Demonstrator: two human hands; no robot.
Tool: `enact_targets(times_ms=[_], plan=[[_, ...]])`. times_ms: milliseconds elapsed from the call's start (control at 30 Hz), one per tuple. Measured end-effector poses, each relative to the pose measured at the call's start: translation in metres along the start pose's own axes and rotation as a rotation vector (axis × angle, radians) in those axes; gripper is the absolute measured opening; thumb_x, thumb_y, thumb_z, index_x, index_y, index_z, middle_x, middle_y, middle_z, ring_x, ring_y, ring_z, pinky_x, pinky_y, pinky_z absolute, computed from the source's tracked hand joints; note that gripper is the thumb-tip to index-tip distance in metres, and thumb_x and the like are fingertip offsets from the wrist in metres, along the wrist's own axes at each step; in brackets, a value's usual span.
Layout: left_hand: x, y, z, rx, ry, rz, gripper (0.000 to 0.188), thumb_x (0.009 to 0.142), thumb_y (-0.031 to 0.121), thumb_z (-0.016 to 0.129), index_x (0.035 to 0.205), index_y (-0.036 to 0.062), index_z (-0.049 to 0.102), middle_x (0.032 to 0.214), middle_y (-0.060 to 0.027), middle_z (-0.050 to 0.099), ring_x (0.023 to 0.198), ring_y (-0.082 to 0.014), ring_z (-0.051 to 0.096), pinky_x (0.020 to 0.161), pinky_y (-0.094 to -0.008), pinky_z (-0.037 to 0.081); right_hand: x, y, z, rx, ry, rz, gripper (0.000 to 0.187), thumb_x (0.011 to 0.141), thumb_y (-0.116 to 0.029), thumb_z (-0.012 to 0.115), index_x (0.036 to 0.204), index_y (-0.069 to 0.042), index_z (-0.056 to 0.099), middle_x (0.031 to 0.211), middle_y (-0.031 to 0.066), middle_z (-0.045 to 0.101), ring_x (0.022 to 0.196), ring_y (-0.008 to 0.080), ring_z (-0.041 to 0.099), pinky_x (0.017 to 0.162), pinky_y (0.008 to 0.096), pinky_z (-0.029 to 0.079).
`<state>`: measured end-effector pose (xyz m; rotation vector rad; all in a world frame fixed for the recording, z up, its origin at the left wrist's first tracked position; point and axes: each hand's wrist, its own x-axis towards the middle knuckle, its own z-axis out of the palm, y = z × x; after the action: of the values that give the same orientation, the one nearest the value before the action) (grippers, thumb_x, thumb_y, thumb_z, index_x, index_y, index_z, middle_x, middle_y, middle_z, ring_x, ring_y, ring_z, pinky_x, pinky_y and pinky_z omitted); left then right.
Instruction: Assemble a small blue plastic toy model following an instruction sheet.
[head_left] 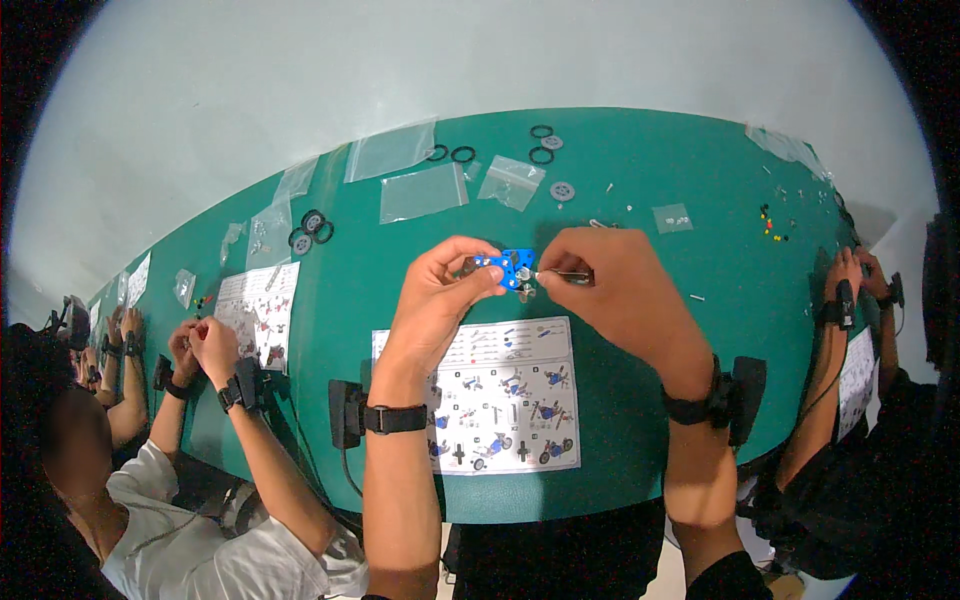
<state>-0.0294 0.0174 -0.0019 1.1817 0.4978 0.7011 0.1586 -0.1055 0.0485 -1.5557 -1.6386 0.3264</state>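
My left hand (437, 295) pinches a small blue model assembly (517, 262) with silvery screws in it, thumb on the near side. Some small metal parts show at its lower right edge. Close by on the right, my right hand (625, 295) is closed, its thumb and forefinger on a thin silvery metal tool (572, 275). The tool's tip meets or nearly meets the assembly; its exact kind I cannot make out. Below both hands lies a printed picture instruction sheet (505, 375) showing model build steps. Part of its left side is behind my left forearm.
On the green table (335, 400), clear plastic bags (423, 194), black rubber rings (462, 154) and a grey wheel (562, 191) lie beyond my hands. A small bag (673, 218) and a loose screw (697, 297) are at right. Other people work on both sides.
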Motion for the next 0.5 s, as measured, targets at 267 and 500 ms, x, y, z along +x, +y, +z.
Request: enact_targets(times_ms=[267,500], plan=[[0.0007,0.0008,0.0002,0.017,-0.015,-0.009,0.014,0.094,-0.001,0.071,0.108,0.0009,0.067,0.099,-0.005,0.069,0.088,-0.0102,0.068,0.08,-0.0234,0.062,-0.0006,-0.0065,-0.0014,0.022,-0.018,0.082,0.016,0.088,-0.014,0.073,0.092,0.001,0.072,0.09,0.0176,0.075,0.082,0.0315,0.076,0.077,0.0385,0.059],[-0.0006,0.0013,-0.0007,-0.04,-0.008,0.008,0.016,0.094,-0.002,0.071,0.109,0.0012,0.067,0.1,-0.0052,0.07,0.088,-0.0108,0.069,0.08,-0.0239,0.062,0.0005,-0.0062,-0.0011,0.023,-0.009,0.063,0.015,0.088,-0.014,0.073,0.09,0.001,0.073,0.089,0.0181,0.075,0.08,0.0312,0.076,0.076,0.0377,0.059]])
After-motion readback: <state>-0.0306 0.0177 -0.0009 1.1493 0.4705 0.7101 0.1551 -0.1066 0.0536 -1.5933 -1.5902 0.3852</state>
